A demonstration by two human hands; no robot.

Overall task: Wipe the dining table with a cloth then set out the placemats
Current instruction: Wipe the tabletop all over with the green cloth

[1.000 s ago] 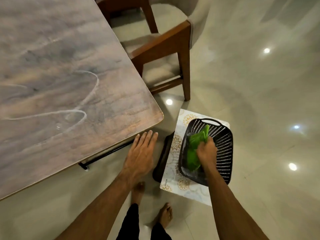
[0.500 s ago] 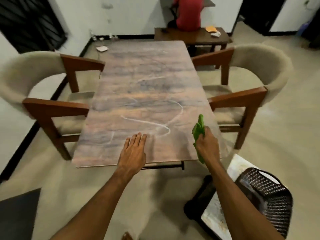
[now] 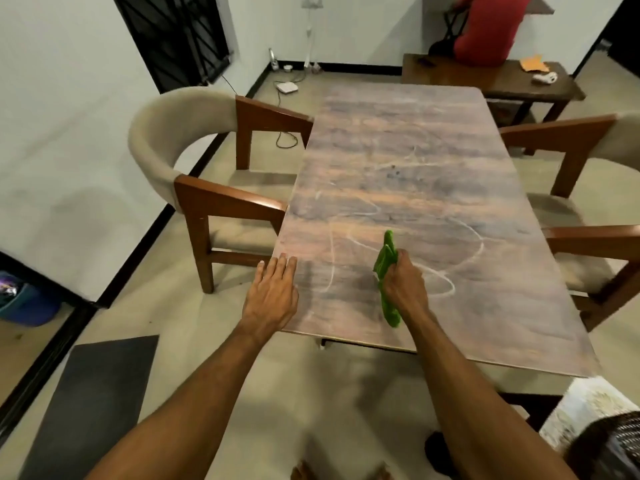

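The wooden dining table [image 3: 415, 161] stretches away from me, its top streaked with white chalky swirls. My right hand [image 3: 403, 287] grips a bunched green cloth [image 3: 387, 258] over the near part of the tabletop; the cloth sticks out above and below my fist. My left hand [image 3: 272, 296] lies flat with straight fingers at the table's near left corner. At the lower right edge, a patterned white placemat [image 3: 585, 407] lies under a black perforated basket [image 3: 613, 448], both partly cut off.
Upholstered wooden armchairs stand at the table's left [image 3: 194, 161] and right [image 3: 588, 188]. A dark floor mat [image 3: 93, 403] lies at lower left. A bench [image 3: 491, 77] with a person in red sits beyond the table's far end. Cables run along the far wall.
My right hand lifted the green cloth out of the basket and brought it over the table. The view swung from the floor to the tabletop. My left hand shifted to the near left corner.
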